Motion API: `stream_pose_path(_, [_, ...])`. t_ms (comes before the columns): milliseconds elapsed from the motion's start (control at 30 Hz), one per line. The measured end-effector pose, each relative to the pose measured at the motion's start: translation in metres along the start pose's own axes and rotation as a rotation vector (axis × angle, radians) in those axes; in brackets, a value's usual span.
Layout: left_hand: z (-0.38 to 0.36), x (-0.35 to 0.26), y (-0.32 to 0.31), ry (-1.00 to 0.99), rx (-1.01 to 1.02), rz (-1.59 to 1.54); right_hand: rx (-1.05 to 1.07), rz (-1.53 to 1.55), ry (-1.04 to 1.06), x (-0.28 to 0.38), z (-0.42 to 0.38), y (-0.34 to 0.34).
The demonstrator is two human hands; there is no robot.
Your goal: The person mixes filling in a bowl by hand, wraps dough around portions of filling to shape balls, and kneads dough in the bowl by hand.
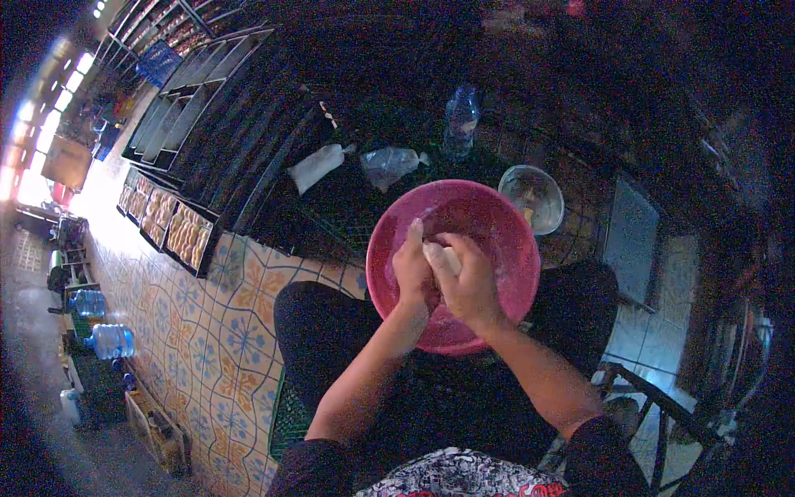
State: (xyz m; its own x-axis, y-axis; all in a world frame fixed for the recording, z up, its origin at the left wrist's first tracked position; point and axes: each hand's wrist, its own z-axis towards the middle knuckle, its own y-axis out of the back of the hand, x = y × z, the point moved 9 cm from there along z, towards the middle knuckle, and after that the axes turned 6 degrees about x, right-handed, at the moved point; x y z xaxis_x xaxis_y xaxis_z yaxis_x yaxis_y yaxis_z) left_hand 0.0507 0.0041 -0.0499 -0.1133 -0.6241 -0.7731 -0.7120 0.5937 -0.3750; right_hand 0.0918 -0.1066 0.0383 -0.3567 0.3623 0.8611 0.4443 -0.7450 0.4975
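Note:
A pink plastic basin (383, 236) sits between my knees. Above its inside, my left hand (413, 267) and my right hand (465, 280) are pressed together around a pale lump of dough (442, 258). The left thumb points up, while the right fingers curl over the lump. Most of the dough is hidden by the fingers. White smears mark the basin's inner wall.
Beyond the basin stand a clear plastic bottle (461, 124), a tied bag of white stuff (316, 168), another clear bag (389, 166) and a metal bowl (553, 199). Trays of bread rolls (189, 238) lie by dark racks on the left. Large water bottles (109, 340) stand farther left.

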Motion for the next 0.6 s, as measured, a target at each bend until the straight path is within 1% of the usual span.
stream_pose_path(67, [0.000,-0.011,0.005,-0.124,-0.049,0.088,-0.088,-0.091,-0.044,-0.001,-0.004,0.004])
stream_pose_path(100, [0.007,-0.009,0.008,-0.123,-0.048,0.088,-0.088,-0.091,-0.045,-0.001,-0.002,0.001])
stream_pose_path(167, [0.020,-0.012,0.017,-0.235,-0.032,0.074,-0.009,-0.138,-0.070,-0.008,0.005,-0.010])
stream_pose_path(200, [0.016,-0.014,0.015,-0.238,-0.030,0.074,-0.011,-0.137,-0.068,-0.008,0.010,-0.008])
stream_pose_path(267, [0.003,-0.023,0.009,-0.323,0.001,0.089,0.093,-0.112,-0.145,-0.017,0.022,-0.011])
stream_pose_path(300, [-0.002,-0.025,0.008,-0.328,0.004,0.089,0.089,-0.112,-0.141,-0.031,0.028,-0.011])
stream_pose_path(367, [-0.009,-0.021,-0.002,-0.275,0.152,0.108,0.301,-0.138,-0.102,-0.070,0.035,-0.031])
stream_pose_path(400, [-0.011,-0.023,-0.005,-0.277,0.154,0.110,0.298,-0.137,-0.101,-0.073,0.038,-0.025])
stream_pose_path(467, [-0.018,-0.030,-0.021,-0.312,0.266,0.133,0.507,0.462,-0.459,-0.101,0.025,-0.042])
stream_pose_path(500, [-0.013,-0.030,-0.021,-0.315,0.271,0.133,0.361,0.436,-0.174,-0.089,0.032,-0.030])
stream_pose_path(533, [-0.001,-0.022,-0.020,-0.232,0.286,0.102,0.356,0.434,-0.170,-0.086,0.034,-0.028])
stream_pose_path(567, [0.008,-0.012,-0.018,-0.147,0.297,0.069,0.272,0.543,-0.417,-0.106,0.029,-0.026])
stream_pose_path(600, [0.011,-0.010,-0.019,-0.150,0.298,0.068,0.184,0.648,-0.665,-0.123,0.019,-0.025])
